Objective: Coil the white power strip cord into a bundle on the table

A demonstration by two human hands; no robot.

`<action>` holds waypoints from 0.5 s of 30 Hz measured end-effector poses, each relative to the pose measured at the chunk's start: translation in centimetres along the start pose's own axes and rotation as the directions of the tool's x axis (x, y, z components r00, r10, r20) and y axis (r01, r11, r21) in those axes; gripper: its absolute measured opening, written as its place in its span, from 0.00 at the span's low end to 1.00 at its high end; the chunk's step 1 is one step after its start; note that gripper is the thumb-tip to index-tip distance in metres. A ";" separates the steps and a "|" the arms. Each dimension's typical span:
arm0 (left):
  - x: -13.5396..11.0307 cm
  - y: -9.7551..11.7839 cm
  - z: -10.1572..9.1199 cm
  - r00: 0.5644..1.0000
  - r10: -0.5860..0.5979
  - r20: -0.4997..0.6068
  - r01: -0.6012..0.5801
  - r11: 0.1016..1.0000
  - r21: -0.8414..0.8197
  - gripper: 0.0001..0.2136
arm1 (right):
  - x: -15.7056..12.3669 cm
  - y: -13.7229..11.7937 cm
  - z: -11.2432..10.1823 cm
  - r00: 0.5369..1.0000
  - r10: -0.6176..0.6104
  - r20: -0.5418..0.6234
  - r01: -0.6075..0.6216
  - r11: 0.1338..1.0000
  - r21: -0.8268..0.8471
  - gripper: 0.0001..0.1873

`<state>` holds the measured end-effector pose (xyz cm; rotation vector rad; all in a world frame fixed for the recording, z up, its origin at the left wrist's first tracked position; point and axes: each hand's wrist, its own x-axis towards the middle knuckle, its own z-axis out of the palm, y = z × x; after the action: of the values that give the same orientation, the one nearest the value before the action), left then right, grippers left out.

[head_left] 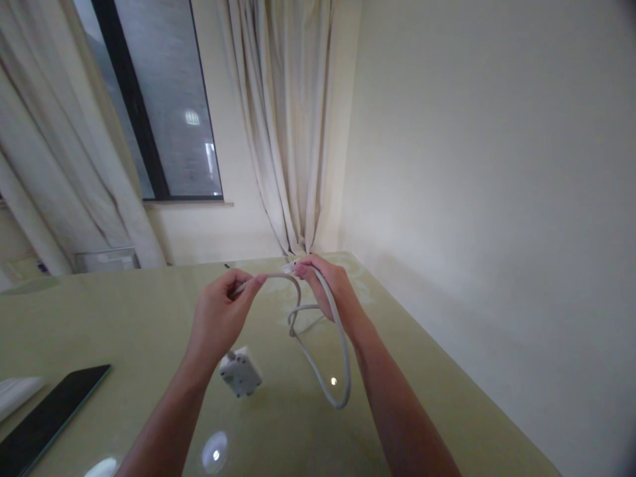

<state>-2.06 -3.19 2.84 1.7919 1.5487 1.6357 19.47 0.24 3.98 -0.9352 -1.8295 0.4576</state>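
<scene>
A long white power cable (345,358) runs between my hands and hangs in loose, partly crossed loops over the table. My left hand (218,308) pinches the cable between thumb and fingers. Below that wrist hangs a white block (241,373), its face marked with dark spots like screw holes; it looks attached to the cable. My right hand (338,291) is closed around another stretch of cable, near a small white end piece (289,267) at its fingertips. Whether that piece is a plug I cannot make out.
The glossy greenish table (163,324) meets a plain wall (497,199) on the right. A dark flat slab (54,414) and a white object (17,394) lie at the left. Curtains (293,132) and a window (169,99) stand behind.
</scene>
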 end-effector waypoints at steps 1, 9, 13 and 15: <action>0.1 -0.2 -0.1 0.999 -0.034 -0.010 0.034 0.999 -0.031 0.20 | 0.0 0.2 -0.4 1.000 0.019 -0.004 -0.020 0.996 -0.088 0.25; 0.4 -1.0 0.3 0.991 -0.128 -0.044 0.112 0.958 -0.262 0.17 | 0.0 3.1 0.5 0.919 0.260 0.296 -0.173 0.941 -0.291 0.42; 0.4 -0.9 0.7 0.997 -0.071 0.001 0.070 0.978 -0.197 0.16 | -0.2 3.7 2.0 0.895 0.277 0.351 -0.253 0.961 -0.114 0.45; 0.5 -1.1 0.9 1.000 -0.014 0.005 0.014 0.985 -0.174 0.14 | -0.2 4.0 2.2 0.889 0.273 0.367 -0.284 0.958 -0.024 0.44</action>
<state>-2.01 -1.98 1.95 1.6885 1.3671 1.7031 19.07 2.86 0.24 -1.1578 -2.0192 0.8890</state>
